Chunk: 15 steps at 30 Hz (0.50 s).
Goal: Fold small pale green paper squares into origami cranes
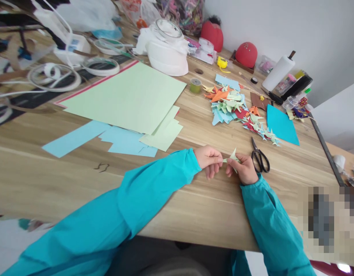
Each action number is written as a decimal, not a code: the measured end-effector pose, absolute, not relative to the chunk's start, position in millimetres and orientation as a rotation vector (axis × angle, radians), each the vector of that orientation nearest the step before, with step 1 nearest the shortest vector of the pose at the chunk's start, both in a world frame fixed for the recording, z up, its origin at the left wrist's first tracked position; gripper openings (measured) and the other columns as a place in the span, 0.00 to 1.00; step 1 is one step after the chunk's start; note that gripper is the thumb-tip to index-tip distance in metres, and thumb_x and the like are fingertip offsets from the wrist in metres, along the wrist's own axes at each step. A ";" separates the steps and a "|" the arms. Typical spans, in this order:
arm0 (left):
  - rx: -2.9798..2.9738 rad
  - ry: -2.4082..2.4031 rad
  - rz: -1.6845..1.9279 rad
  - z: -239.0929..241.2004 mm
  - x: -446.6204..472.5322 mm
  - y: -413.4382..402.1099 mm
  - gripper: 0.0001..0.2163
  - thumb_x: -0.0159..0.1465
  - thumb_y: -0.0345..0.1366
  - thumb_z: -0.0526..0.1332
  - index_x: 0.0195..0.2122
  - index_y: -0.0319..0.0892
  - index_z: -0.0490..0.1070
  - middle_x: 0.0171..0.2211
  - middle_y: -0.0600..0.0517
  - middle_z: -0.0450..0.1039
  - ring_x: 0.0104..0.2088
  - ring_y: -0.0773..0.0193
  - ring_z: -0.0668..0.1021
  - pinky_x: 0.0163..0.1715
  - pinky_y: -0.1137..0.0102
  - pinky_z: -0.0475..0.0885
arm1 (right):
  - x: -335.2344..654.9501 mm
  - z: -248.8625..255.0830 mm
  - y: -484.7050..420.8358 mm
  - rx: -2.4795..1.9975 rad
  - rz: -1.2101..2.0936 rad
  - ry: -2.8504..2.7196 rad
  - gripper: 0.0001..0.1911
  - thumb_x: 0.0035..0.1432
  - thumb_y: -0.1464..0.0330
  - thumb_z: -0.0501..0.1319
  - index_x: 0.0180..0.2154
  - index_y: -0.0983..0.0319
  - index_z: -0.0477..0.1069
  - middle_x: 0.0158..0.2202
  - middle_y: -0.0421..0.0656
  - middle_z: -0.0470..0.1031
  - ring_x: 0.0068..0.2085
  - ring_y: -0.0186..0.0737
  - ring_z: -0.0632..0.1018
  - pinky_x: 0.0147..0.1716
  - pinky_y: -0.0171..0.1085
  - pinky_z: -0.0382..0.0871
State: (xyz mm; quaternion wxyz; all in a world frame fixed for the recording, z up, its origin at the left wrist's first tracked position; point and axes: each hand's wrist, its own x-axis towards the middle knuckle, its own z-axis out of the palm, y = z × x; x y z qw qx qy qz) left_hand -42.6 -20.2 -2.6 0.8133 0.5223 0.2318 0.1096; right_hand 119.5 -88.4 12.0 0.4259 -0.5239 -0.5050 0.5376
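Between my two hands is a small pale green origami crane point(233, 156), its pointed tips sticking up and out. My left hand point(209, 159) pinches a tip on the crane's left side between thumb and fingers. On the other side, my right hand point(243, 168) grips the folded body, hiding part of it. Black-handled scissors point(260, 156) lie on the table just past my right hand. Farther back is a heap of folded paper cranes point(225, 101) in orange, green, blue and red.
Large pale green sheets point(127, 96) lie at left, with light blue paper strips point(76, 138) in front. A spool of green thread point(195, 86) stands behind. Bright blue paper point(282, 124) lies at right. Coiled cables point(54, 76) and a white bundle point(168, 53) crowd the back.
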 end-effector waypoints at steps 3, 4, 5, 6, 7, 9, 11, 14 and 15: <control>1.079 0.457 0.193 1.3 -46.1 -19.9 0.16 0.51 0.45 0.62 0.25 0.34 0.64 0.16 0.53 0.69 0.15 0.66 0.74 0.14 0.71 0.71 | 119.2 13.6 -88.9 -1.311 1.357 -1.264 0.13 0.49 0.63 0.61 0.21 0.65 0.68 0.15 0.39 0.72 0.14 0.30 0.70 0.14 0.29 0.65; 1.064 0.451 0.181 2.9 -46.9 -20.0 0.16 0.51 0.45 0.63 0.25 0.34 0.65 0.17 0.53 0.70 0.16 0.65 0.74 0.15 0.71 0.71 | 118.8 14.3 -89.1 -1.315 1.359 -1.270 0.13 0.49 0.62 0.61 0.21 0.65 0.68 0.15 0.39 0.72 0.14 0.30 0.70 0.14 0.29 0.65; 1.051 0.452 0.170 4.3 -47.3 -20.2 0.16 0.51 0.45 0.63 0.26 0.34 0.65 0.17 0.52 0.70 0.17 0.65 0.75 0.16 0.71 0.72 | 118.4 15.1 -89.2 -1.318 1.364 -1.280 0.13 0.49 0.62 0.62 0.21 0.66 0.68 0.15 0.39 0.72 0.14 0.30 0.70 0.14 0.29 0.66; 1.044 0.458 0.164 5.5 -47.4 -20.6 0.17 0.51 0.45 0.63 0.26 0.34 0.66 0.18 0.52 0.71 0.17 0.65 0.75 0.17 0.71 0.72 | 117.9 15.7 -89.3 -1.320 1.370 -1.296 0.13 0.49 0.62 0.62 0.22 0.66 0.68 0.15 0.39 0.72 0.15 0.30 0.70 0.15 0.29 0.66; 1.044 0.468 0.163 6.3 -47.1 -21.3 0.17 0.50 0.46 0.63 0.26 0.34 0.66 0.18 0.52 0.70 0.18 0.64 0.75 0.17 0.70 0.72 | 117.4 16.2 -89.4 -1.317 1.376 -1.313 0.13 0.48 0.62 0.62 0.23 0.66 0.69 0.16 0.39 0.72 0.15 0.30 0.71 0.15 0.29 0.66; 1.060 0.480 0.177 6.8 -46.1 -23.1 0.17 0.50 0.46 0.63 0.25 0.34 0.65 0.17 0.53 0.70 0.17 0.65 0.75 0.17 0.71 0.72 | 116.5 16.6 -89.5 -1.307 1.385 -1.344 0.12 0.48 0.62 0.62 0.24 0.66 0.69 0.16 0.39 0.72 0.16 0.30 0.71 0.16 0.30 0.67; 1.085 0.475 0.198 6.4 -45.2 -25.3 0.17 0.50 0.46 0.63 0.25 0.34 0.65 0.16 0.54 0.69 0.16 0.66 0.74 0.16 0.72 0.71 | 116.2 16.4 -89.4 -1.302 1.378 -1.366 0.12 0.48 0.62 0.62 0.24 0.66 0.69 0.17 0.39 0.72 0.16 0.30 0.71 0.16 0.29 0.66; 1.122 0.469 0.238 6.0 -44.5 -28.2 0.16 0.51 0.45 0.63 0.25 0.34 0.65 0.16 0.54 0.69 0.15 0.67 0.74 0.15 0.73 0.71 | 116.7 16.1 -89.3 -1.299 1.356 -1.384 0.12 0.50 0.63 0.61 0.23 0.66 0.69 0.17 0.39 0.72 0.16 0.30 0.71 0.16 0.29 0.64; 1.136 0.472 0.254 6.1 -44.3 -28.9 0.16 0.51 0.45 0.63 0.25 0.34 0.65 0.16 0.54 0.69 0.15 0.67 0.74 0.15 0.73 0.71 | 116.8 16.1 -89.2 -1.297 1.351 -1.386 0.12 0.50 0.63 0.61 0.23 0.66 0.69 0.17 0.39 0.72 0.16 0.29 0.71 0.16 0.29 0.64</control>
